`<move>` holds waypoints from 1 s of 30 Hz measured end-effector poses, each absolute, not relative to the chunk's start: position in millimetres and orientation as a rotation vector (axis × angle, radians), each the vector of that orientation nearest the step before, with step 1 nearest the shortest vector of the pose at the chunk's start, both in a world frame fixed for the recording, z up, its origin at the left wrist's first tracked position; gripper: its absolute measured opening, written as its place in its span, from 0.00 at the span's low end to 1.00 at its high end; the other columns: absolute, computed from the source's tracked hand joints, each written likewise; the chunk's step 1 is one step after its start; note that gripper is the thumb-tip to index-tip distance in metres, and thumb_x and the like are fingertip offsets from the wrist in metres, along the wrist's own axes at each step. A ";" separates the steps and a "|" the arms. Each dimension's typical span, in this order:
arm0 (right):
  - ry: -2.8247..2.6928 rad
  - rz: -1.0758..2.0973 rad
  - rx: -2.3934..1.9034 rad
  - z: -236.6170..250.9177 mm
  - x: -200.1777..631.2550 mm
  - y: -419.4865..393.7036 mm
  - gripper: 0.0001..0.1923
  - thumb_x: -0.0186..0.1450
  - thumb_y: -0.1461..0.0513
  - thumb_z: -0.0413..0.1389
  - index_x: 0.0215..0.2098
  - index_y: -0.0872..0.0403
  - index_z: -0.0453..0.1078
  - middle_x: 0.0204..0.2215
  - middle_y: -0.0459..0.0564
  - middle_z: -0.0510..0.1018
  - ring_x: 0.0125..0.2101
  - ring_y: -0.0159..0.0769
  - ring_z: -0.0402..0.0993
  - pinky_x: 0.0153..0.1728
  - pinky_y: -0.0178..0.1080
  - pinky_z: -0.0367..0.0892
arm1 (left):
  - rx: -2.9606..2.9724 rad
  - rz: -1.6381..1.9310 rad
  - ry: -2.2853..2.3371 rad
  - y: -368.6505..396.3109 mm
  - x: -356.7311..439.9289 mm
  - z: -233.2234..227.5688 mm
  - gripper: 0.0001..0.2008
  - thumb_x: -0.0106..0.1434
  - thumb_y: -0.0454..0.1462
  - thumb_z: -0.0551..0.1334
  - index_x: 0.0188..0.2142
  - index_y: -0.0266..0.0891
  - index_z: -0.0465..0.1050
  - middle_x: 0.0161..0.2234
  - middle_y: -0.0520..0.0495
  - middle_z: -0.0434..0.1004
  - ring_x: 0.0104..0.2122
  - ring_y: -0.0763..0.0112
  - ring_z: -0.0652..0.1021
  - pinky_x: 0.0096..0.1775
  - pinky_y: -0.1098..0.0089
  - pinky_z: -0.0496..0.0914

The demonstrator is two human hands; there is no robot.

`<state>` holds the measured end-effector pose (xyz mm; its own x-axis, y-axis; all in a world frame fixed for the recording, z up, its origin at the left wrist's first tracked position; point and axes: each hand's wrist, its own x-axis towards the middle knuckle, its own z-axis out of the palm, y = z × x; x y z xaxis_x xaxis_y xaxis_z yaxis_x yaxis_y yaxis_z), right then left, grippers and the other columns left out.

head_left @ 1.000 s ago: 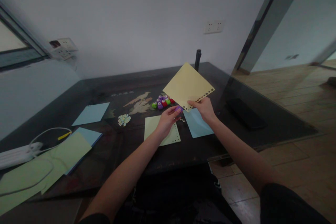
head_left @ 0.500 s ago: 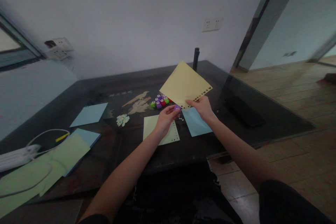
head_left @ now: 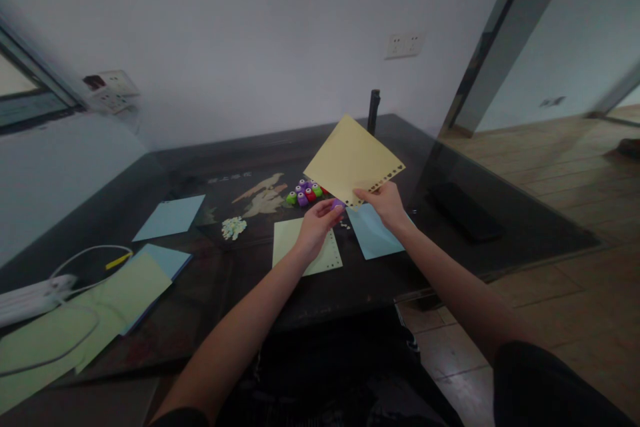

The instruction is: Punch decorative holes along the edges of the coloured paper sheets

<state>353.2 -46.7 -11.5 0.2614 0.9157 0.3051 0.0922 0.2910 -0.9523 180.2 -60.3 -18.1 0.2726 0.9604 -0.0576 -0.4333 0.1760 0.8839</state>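
My right hand (head_left: 384,203) pinches a yellow sheet of paper (head_left: 353,157) by its lower edge, holding it tilted above the table. Small punched shapes run along two borders of that sheet. In my left hand (head_left: 316,227) is a small purple paper punch (head_left: 338,205), closed in by the fingers at the sheet's bottom corner. Beneath my left hand lies a pale green sheet (head_left: 286,235) with holes along its edge. A blue sheet (head_left: 373,237) lies under my right hand. Several purple, green and red punches (head_left: 303,199) stand grouped just beyond my left hand.
A heap of paper bits (head_left: 233,228) lies left of the pale green sheet. Farther left are a blue sheet (head_left: 173,215), stacked green sheets (head_left: 115,293) and a white power strip (head_left: 35,300) with its cable. A black object (head_left: 465,212) rests at right.
Both hands, the yellow sheet and the purple punch stay almost where they were. The view has shifted only very slightly.
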 end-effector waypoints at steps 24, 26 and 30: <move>-1.290 0.968 -1.176 -15.9 344.4 -49.5 0.18 0.50 0.52 0.64 0.31 0.58 0.76 0.30 0.54 0.81 0.28 0.38 0.75 0.31 0.40 0.70 | 0.930 1.070 0.752 -64.1 182.0 -19.1 0.21 0.41 0.43 0.74 0.31 0.33 0.75 0.28 0.49 0.75 0.26 0.77 0.73 0.35 0.71 0.68; -1.256 1.008 -1.172 -16.9 343.1 -49.2 0.19 0.49 0.52 0.64 0.31 0.59 0.76 0.29 0.53 0.81 0.26 0.37 0.74 0.30 0.40 0.70 | 0.926 1.062 0.745 -64.5 181.9 -19.0 0.21 0.41 0.43 0.74 0.32 0.33 0.75 0.28 0.49 0.75 0.26 0.77 0.73 0.36 0.71 0.68; -1.209 1.057 -1.157 -17.0 341.2 -50.2 0.21 0.48 0.51 0.65 0.32 0.59 0.75 0.29 0.54 0.80 0.26 0.37 0.74 0.29 0.39 0.69 | 0.920 1.053 0.749 -65.1 182.2 -19.2 0.20 0.42 0.43 0.74 0.31 0.33 0.75 0.28 0.49 0.76 0.27 0.77 0.74 0.36 0.70 0.69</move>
